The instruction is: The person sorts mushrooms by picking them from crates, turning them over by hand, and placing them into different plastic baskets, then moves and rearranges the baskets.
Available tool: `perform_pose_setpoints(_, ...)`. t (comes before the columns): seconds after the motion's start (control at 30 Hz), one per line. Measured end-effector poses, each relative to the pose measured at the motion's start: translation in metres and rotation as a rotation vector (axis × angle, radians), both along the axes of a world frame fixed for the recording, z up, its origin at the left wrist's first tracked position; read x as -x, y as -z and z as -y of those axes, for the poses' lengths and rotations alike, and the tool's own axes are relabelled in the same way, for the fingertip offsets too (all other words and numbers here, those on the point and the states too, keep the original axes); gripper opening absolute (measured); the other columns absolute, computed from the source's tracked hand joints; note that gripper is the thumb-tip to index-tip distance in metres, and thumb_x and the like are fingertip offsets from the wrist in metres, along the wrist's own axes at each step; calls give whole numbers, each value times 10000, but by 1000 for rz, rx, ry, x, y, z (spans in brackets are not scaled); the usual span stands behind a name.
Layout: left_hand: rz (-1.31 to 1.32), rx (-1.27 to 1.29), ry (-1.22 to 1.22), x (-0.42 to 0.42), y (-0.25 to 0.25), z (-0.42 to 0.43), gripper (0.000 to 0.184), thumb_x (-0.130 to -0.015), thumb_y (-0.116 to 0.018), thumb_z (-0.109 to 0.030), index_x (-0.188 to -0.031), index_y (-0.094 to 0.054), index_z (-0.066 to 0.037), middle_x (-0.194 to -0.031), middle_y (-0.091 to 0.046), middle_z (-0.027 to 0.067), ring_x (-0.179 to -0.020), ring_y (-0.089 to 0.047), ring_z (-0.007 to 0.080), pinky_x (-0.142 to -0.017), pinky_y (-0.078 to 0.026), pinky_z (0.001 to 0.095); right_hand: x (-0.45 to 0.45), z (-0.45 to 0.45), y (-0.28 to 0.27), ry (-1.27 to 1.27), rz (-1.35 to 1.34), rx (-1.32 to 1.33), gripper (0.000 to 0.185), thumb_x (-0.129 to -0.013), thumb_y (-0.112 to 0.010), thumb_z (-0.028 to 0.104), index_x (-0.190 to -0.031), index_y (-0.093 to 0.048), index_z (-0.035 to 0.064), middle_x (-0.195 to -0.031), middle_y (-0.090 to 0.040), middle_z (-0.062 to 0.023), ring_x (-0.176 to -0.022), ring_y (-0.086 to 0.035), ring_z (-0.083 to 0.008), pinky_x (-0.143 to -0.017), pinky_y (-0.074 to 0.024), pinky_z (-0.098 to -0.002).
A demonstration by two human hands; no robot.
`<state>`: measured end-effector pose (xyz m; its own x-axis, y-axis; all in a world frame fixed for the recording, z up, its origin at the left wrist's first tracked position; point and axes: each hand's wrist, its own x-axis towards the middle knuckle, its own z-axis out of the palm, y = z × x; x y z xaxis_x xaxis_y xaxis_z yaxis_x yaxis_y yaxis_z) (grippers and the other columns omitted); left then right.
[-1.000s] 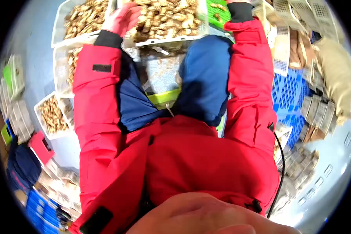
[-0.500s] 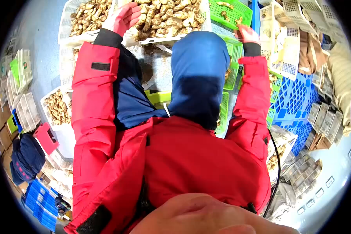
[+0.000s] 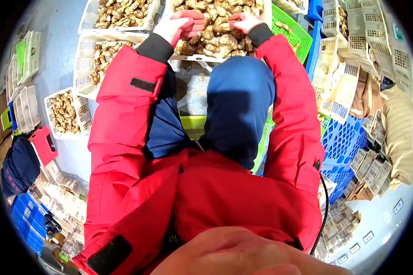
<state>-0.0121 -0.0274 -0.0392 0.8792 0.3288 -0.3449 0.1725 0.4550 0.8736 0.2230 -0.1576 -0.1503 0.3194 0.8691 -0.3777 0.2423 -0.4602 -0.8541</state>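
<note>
A white crate (image 3: 202, 58) full of brown and cream mushrooms (image 3: 222, 43) lies in front of my knees. My left hand (image 3: 181, 25) is over its left side, fingers stretched to the right and slightly curved, nothing visible in them. From the right side, my right hand (image 3: 245, 22) reaches over the same heap. Its bent fingers are closed at the end of a mushroom (image 3: 222, 27); the grip is partly hidden. To the right of that hand, a green crate (image 3: 302, 39) contains a few mushrooms.
More white crates of mushrooms (image 3: 124, 13) stand to the left, one smaller crate (image 3: 65, 112) farther down. White baskets (image 3: 337, 87) and a blue pallet (image 3: 346, 130) are on the right. My blue-trousered knee (image 3: 241, 82) is close to the crate's near edge.
My right hand has moved left from the green crate to the mushrooms in the white crate. My left hand has moved right and a little down. The view has shifted slightly.
</note>
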Motion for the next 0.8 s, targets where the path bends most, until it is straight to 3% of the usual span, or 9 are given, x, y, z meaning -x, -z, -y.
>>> perform_pose_setpoints(0.07, -56, -118, 35, -3, 1, 6, 345, -858, -451, -225, -1143, -461, -32, -1052, -549, 80, -931, -544, 137, -763, -435, 240, 3, 22, -49, 306, -464, -47, 287, -785, -492, 138, -1052, -545, 47, -879, -612, -61, -707, -608, -213, -520, -471, -254)
perform_pose_setpoints(0.13, -61, -238, 69, -11, 4, 12, 390, -845, -481, -260, -1169, -438, -48, -1065, -540, 62, -947, -535, 131, -761, -425, 232, 3, 32, -72, 263, -763, -156, 393, -802, -570, 240, -1137, -481, 54, -956, -587, -55, -765, -607, -182, -536, -458, -235)
perform_pose_setpoints(0.2, 60, -108, 17, -14, -6, 26, 503, -804, -541, -337, -1227, -380, -117, -1024, -529, 4, -941, -524, 127, -792, -406, 244, 22, 34, -97, 202, -659, -201, 380, -825, -534, 277, -1127, -488, 51, -964, -594, -85, -772, -607, -162, -540, -455, -195)
perform_pose_setpoints(0.33, 258, 42, -2, -13, 0, 17, 439, -836, -506, -208, -1218, -350, -59, -915, -526, 0, -877, -534, 113, -755, -428, 218, 63, 22, -151, 102, -427, -80, 399, -842, -484, 309, -1157, -466, 65, -969, -596, -100, -782, -592, -129, -622, -468, -208)
perform_pose_setpoints(0.4, 249, 18, -43, -8, 1, 12, 439, -841, -508, -219, -1204, -349, -30, -894, -532, 5, -803, -543, 101, -723, -444, 215, 68, 12, -142, 27, -70, -141, 475, -806, -534, 338, -1179, -445, 57, -1058, -558, -97, -878, -570, -147, -698, -464, -239)
perform_pose_setpoints(0.47, 106, -21, -103, -6, -6, 13, 437, -832, -528, -281, -1165, -391, -33, -882, -542, 24, -741, -545, 94, -665, -451, 204, 82, 7, -134, -79, 751, -410, 538, -737, -561, 372, -1166, -434, 72, -1003, -561, -125, -936, -539, -235, -766, -430, -321)
perform_pose_setpoints(0.6, 46, -95, -26, -6, -5, 9, 397, -836, -508, -317, -1127, -446, -54, -958, -556, 77, -803, -557, 115, -647, -452, 210, 116, -1, -142, -144, 1020, -286, 445, -758, -516, 241, -1166, -426, 88, -1020, -541, -127, -977, -511, -258, -805, -416, -347)
perform_pose_setpoints(0.73, 84, -96, -136, 2, -25, 11, 386, -873, -411, -311, -1166, -441, -60, -1023, -553, 96, -863, -553, 148, -746, -439, 246, 97, -3, -148, 99, -117, -201, 367, -784, -528, 160, -1093, -483, -31, -1014, -571, -175, -798, -600, -189, -690, -475, -269)
perform_pose_setpoints(0.8, 51, -98, -164, 2, -15, 2, 401, -875, -402, -328, -1162, -445, -52, -1024, -556, 99, -876, -553, 151, -750, -439, 247, 80, 1, -149, 148, -673, -223, 288, -822, -505, 171, -1005, -506, -51, -1002, -564, -205, -832, -594, -271, -713, -482, -324)
